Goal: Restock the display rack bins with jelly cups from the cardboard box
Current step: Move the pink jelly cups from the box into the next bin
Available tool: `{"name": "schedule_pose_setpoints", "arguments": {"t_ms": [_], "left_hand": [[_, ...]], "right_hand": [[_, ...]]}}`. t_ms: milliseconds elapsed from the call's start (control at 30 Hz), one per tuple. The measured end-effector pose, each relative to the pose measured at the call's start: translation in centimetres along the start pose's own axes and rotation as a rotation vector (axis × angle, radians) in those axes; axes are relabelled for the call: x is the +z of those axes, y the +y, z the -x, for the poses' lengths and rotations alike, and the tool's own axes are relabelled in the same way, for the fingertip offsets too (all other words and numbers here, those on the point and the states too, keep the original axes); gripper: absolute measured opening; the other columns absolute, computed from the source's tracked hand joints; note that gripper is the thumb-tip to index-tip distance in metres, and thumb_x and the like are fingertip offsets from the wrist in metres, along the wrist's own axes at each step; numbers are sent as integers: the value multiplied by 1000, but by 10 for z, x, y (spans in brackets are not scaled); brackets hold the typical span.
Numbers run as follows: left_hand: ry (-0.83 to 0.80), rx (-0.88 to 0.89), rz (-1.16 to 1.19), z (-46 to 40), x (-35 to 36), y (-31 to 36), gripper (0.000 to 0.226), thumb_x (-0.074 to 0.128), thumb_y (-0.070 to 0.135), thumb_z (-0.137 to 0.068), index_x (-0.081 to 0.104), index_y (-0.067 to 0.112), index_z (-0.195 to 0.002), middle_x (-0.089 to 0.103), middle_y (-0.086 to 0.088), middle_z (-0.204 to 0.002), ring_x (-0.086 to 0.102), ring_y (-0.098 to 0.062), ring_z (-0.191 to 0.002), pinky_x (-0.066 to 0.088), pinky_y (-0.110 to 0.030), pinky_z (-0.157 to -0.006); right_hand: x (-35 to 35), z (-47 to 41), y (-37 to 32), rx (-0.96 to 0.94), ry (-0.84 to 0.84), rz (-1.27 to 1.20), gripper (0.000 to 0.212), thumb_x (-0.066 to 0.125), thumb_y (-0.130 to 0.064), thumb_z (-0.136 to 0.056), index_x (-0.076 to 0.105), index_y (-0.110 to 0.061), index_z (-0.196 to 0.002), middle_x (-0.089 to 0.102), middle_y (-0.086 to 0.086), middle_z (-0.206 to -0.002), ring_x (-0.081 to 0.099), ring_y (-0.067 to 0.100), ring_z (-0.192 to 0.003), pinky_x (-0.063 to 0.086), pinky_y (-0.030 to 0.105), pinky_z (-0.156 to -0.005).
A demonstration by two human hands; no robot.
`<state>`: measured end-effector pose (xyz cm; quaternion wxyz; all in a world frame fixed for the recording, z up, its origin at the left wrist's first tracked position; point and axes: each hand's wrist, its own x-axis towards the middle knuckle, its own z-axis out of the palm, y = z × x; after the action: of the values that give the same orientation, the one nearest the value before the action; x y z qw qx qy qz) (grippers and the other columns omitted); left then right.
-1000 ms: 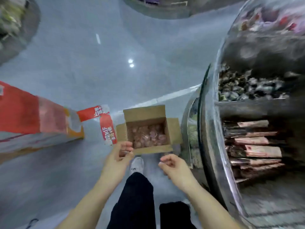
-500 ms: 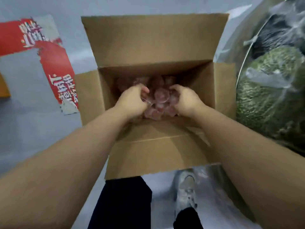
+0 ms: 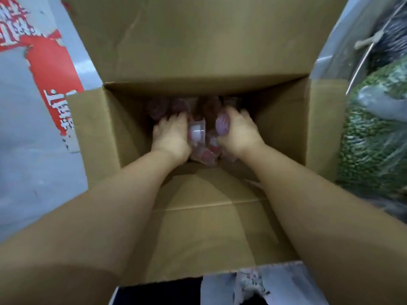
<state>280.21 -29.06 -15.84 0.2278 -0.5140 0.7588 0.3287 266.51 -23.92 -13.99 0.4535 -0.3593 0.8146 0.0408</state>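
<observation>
Deeper now, both hands (image 3: 207, 137) squeeze jelly cups (image 3: 199, 137) between fingers (image 3: 176, 119).

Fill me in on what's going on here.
A person is bent over an open cardboard box on the floor, both arms reaching deep inside. The left hand and right hand are pressed in from either side around a cluster of pink jelly cups at the bottom, scooping them together. Nothing has been lifted out yet. A display rack bin of green packaged goods shows at the right edge.
</observation>
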Motion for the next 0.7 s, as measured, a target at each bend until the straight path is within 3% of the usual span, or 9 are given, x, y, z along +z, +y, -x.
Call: {"name": "schedule_pose_setpoints", "arguments": {"t_ms": [133,200,267,367,467,600,700], "left_hand": [[-37,-34,891,75,-70,21,43,67,2,-82,38,10,-112,57,-15,-111,56,-24,-100,46,-44,-93],[-74,-27,1104,124,-112,34,40,62,-4,-85,37,9,-113,57,-11,-109,57,-15,-93,49,-42,-89],[-70,14,1148,175,-156,47,40,61,-5,-85,40,10,-116,59,-5,-109,59,-4,-91,50,-30,-89],[-41,158,1134,250,-229,74,45,59,-11,-82,43,13,-117,60,4,-107,60,11,-86,46,-8,-75],[-66,341,1133,321,-300,109,47,55,-18,-80,51,18,-109,68,14,-93,64,7,-83,49,-8,-69],[-78,558,1035,411,-369,170,43,67,7,-72,56,35,-104,69,14,-93,65,-4,-88,53,-19,-77],[-36,752,953,468,-400,228,48,75,12,-67,50,36,-100,66,26,-91,62,9,-82,47,-6,-70]], "right_hand": [[-36,79,-27,-31,180,-429,51,71,-17,-66,52,-19,-114,46,4,-112,54,23,-96,42,25,-86],[-63,135,-46,-82,202,-557,51,73,-15,-66,53,-24,-112,48,-1,-106,51,13,-94,38,18,-80],[-97,196,-65,-159,222,-626,55,71,-8,-67,53,-25,-115,50,1,-107,50,11,-96,38,10,-82],[-165,288,-90,-262,251,-676,65,66,-1,-67,49,-25,-125,50,6,-110,48,-3,-94,32,-2,-80],[-236,378,-102,-347,342,-674,68,65,-17,-64,44,-31,-127,51,-3,-110,47,-14,-96,33,0,-82],[-312,500,-88,-323,485,-730,57,73,-20,-64,43,-33,-111,57,-18,-102,56,-5,-93,43,8,-75],[-348,585,-58,-317,634,-771,47,72,-18,-65,46,-37,-99,59,-18,-91,57,-4,-82,41,7,-68]]}}
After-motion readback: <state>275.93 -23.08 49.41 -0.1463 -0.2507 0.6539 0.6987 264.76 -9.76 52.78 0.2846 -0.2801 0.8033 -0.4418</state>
